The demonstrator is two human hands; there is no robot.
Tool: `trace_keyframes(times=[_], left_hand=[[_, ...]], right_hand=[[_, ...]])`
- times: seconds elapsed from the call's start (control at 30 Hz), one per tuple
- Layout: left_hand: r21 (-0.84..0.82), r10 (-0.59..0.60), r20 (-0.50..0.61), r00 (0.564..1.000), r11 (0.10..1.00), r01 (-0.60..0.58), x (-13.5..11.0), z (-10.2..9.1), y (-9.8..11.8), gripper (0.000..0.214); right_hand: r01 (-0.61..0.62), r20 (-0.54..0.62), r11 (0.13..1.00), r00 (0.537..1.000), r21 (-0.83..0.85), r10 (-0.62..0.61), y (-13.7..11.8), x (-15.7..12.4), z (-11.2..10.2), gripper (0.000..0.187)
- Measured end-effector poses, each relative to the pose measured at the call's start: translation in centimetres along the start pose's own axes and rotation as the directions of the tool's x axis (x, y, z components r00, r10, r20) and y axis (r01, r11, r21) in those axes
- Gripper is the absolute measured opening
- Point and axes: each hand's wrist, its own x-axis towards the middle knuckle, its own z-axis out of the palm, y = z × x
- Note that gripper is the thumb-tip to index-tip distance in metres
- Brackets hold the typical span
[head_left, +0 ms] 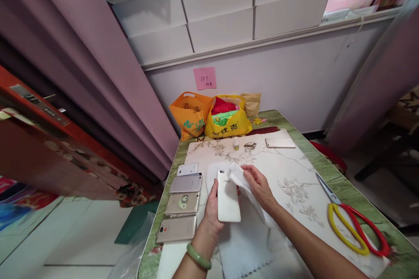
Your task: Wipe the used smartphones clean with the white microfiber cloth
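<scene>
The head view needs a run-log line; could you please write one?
left hand: holding white phone | right hand: holding white cloth beside phone | at left: four phones in a column | at right: scissors

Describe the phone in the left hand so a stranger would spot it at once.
Look at the green table, then find the left hand, the one with a green bangle. It holds a white phone marked "honor"; the other phones in view all lie on the table.
</scene>
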Motion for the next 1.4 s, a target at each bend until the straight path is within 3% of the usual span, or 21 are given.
trace_keyframes(times=[0.1, 0.17, 0.27, 0.37, 0.43, 0.53, 0.63, 0.87, 1.1, 1.27, 1.4], left_hand=[[-0.06, 0.037, 0.003, 0.999, 0.997, -0.037, 0.6, 0.0, -0.2, 0.042], [-0.099, 0.065, 0.026, 0.998, 0.993, -0.062, 0.9, -0.2, -0.4, 0.04], [-0.118, 0.086, 0.067, 0.994, 0.99, -0.078, 1.0, -0.6, -0.3, 0.045], [-0.113, 0.093, 0.087, 0.992, 0.99, -0.083, 0.9, -0.7, 0.0, 0.049], [-0.109, 0.101, 0.081, 0.992, 0.99, -0.092, 0.8, -0.7, 0.2, 0.05], [-0.107, 0.11, 0.072, 0.991, 0.989, -0.102, 0.8, -0.8, 0.3, 0.049], [-0.113, 0.1, 0.081, 0.992, 0.989, -0.09, 0.8, -1.2, 0.3, 0.047], [-0.084, 0.101, -0.044, 0.994, 0.991, -0.104, 0.5, -0.7, 0.4, 0.046], [-0.119, 0.113, 0.006, 0.994, 0.987, -0.112, 0.9, -0.8, 0.3, 0.041], [-0.115, 0.104, 0.113, 0.988, 0.989, -0.091, 1.1, -1.3, 0.1, 0.042], [-0.127, 0.097, 0.081, 0.992, 0.988, -0.087, 1.1, -1.0, 0.0, 0.039]], right_hand=[[0.157, 0.068, 0.97, 0.987, -0.185, -0.147, -0.5, -0.7, 0.5, 0.031], [0.321, 0.114, 0.876, 0.947, -0.36, -0.3, -0.7, -0.9, 0.7, 0.021], [0.413, 0.116, 0.825, 0.909, -0.384, -0.401, -1.0, -1.0, 0.7, 0.024], [0.324, 0.009, 0.932, 0.945, -0.164, -0.327, -1.4, -0.9, 0.9, 0.036], [0.165, -0.014, 0.984, 0.986, 0.071, -0.164, -1.8, -0.7, 1.2, 0.044], [-0.092, 0.073, 0.91, 0.995, 0.404, 0.068, -2.8, -0.5, 1.5, 0.052], [-0.144, 0.119, 0.812, 0.989, 0.565, 0.093, -4.4, -0.6, 1.6, 0.05], [-0.126, 0.205, 0.738, 0.979, 0.663, -0.017, -8.5, -1.3, 1.3, 0.047], [-0.252, 0.283, 0.572, 0.958, 0.781, 0.036, -10.1, -2.3, 1.2, 0.046], [-0.311, 0.353, 0.542, 0.935, 0.781, 0.027, -10.6, -2.8, 0.7, 0.042], [-0.361, 0.424, 0.508, 0.906, 0.782, -0.007, -11.1, -3.0, 0.4, 0.037]])
